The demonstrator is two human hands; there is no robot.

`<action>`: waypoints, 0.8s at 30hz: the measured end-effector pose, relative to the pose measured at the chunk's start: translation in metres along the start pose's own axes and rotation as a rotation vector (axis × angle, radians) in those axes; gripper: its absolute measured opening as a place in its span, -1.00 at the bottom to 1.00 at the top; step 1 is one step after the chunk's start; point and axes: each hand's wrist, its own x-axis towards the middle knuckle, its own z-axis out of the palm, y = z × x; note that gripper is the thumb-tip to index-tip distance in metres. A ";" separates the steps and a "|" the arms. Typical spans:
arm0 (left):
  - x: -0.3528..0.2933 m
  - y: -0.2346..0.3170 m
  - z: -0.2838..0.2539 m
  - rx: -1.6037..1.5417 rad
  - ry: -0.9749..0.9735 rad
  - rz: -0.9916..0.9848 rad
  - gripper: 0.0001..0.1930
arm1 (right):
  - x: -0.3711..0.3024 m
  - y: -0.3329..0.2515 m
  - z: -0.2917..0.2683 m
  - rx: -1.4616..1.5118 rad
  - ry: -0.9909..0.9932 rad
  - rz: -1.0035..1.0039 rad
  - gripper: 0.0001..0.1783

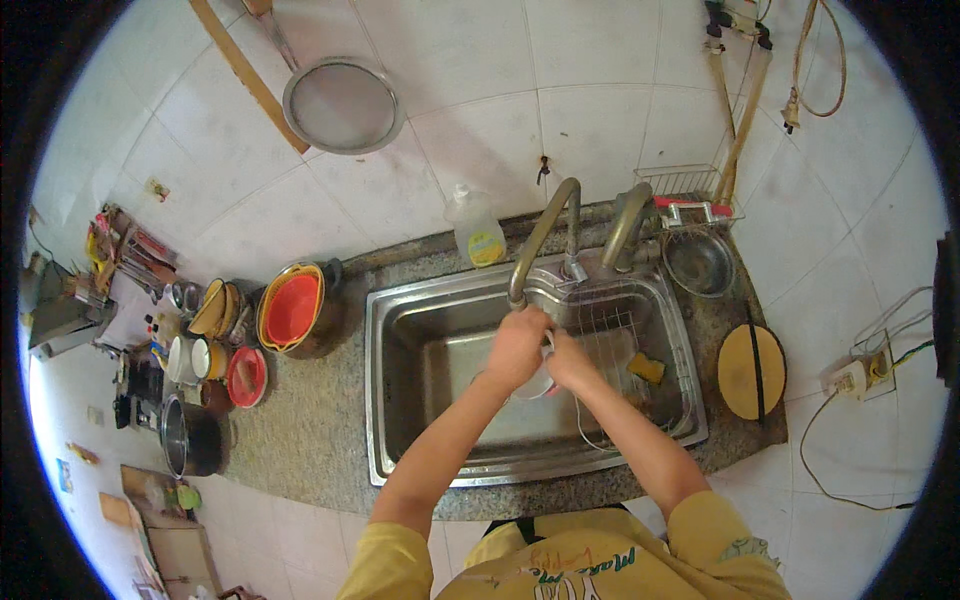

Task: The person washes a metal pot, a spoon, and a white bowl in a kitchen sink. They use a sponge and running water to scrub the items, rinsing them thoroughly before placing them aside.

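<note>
Both my hands meet over the stainless steel sink (440, 385), just under the spout of the curved faucet (545, 235). My right hand (570, 362) is closed on a pale, whitish cup (537, 384) with a pinkish patch, mostly covered by my hands and wrists. My left hand (518, 347) is curled against the cup's near side, close below the spout; what its fingers grip is hidden. A wire rack (605, 335) lies in the sink's right part, and a yellow sponge (647, 368) rests on it.
Behind the sink stands a clear soap bottle (480, 235). A metal bowl (699, 262) and a round wooden board (750, 372) lie on the right. Leftward on the counter are a red bowl (292, 308), a red dish (247, 377) and a dark pot (195, 438). A strainer (343, 105) hangs above.
</note>
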 end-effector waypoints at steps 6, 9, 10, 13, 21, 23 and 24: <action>-0.003 -0.001 -0.003 -0.024 -0.047 -0.331 -0.72 | 0.018 0.034 0.005 0.005 0.105 -0.148 -0.56; 0.001 0.003 -0.003 -0.087 -0.008 -0.088 -0.73 | 0.004 0.011 0.003 -0.084 0.118 -0.101 -0.55; 0.003 0.005 -0.003 -0.120 -0.007 0.043 -0.73 | 0.000 0.004 0.003 -0.132 0.118 -0.062 -0.55; -0.001 -0.003 -0.001 -0.058 -0.022 -0.052 -0.70 | 0.006 0.014 -0.001 -0.030 -0.007 -0.044 -0.50; -0.051 -0.039 0.049 -0.527 0.211 -1.019 -0.79 | 0.011 0.040 0.019 -0.186 0.408 -0.372 -0.40; -0.054 -0.024 0.050 -1.153 0.245 -1.219 -0.80 | 0.007 0.036 0.020 -0.121 0.438 -0.386 -0.37; -0.059 -0.020 0.052 -1.376 0.228 -1.261 -0.81 | 0.003 0.032 0.020 -0.111 0.426 -0.385 -0.36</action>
